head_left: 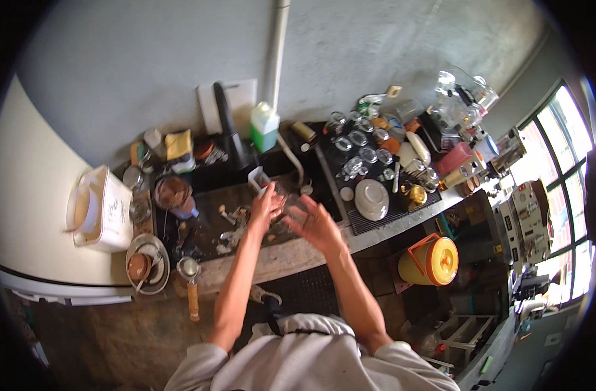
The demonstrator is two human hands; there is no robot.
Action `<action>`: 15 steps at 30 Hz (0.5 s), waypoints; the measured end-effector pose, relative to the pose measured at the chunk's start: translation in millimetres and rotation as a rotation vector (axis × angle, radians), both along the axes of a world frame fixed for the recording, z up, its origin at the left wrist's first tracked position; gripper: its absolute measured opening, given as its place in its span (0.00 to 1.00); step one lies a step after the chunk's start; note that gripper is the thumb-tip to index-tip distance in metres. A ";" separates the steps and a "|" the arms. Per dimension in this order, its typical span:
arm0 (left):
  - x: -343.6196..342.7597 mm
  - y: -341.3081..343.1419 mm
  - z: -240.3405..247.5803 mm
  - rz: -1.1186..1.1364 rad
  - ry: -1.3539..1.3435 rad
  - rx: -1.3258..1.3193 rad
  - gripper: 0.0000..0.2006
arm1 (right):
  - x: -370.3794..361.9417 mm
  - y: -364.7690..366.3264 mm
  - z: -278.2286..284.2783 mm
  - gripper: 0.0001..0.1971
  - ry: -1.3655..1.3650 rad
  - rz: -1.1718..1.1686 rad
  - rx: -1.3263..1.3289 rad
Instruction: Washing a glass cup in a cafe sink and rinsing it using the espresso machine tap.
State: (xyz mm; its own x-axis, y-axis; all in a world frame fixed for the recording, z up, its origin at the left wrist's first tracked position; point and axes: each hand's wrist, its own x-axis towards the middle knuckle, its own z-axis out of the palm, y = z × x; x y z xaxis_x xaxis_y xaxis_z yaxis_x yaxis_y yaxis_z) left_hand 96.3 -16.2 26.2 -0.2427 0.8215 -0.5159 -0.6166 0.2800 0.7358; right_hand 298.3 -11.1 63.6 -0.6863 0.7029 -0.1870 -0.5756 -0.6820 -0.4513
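Note:
Both my hands are over the dark sink (236, 199), close together. My right hand (315, 225) curves its thumb and fingers round a clear glass (296, 206), whose outline is faint. Bent fingers of my left hand (267, 210) come up to the other side of it; what they grip, if anything, is hard to make out. Just beyond the left fingertips is a small white container (257, 177). Pale scraps (231, 238) lie in the sink to the left of my hands. A pale bent pipe (291, 158) comes down behind them.
Upturned glasses (358, 138) and stacked white plates (372, 199) fill the rack at right. A bottle of green liquid (265, 130) stands at the back. A bowl of dishes (156, 251) and a wood-handled strainer (191, 287) are at left. A yellow jug (430, 260) sits below right.

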 end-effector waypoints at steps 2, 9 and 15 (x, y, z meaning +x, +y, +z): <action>46.1 -15.3 46.1 0.125 -0.031 0.230 0.30 | 43.6 -25.3 45.6 0.42 0.001 0.052 0.137; 300.4 -66.0 157.9 -0.348 0.139 0.850 0.32 | 278.5 -129.2 51.3 0.41 0.148 -0.004 0.203; 581.6 -135.8 165.1 -0.752 0.496 1.024 0.29 | 502.6 -255.8 23.8 0.33 0.309 -0.567 0.001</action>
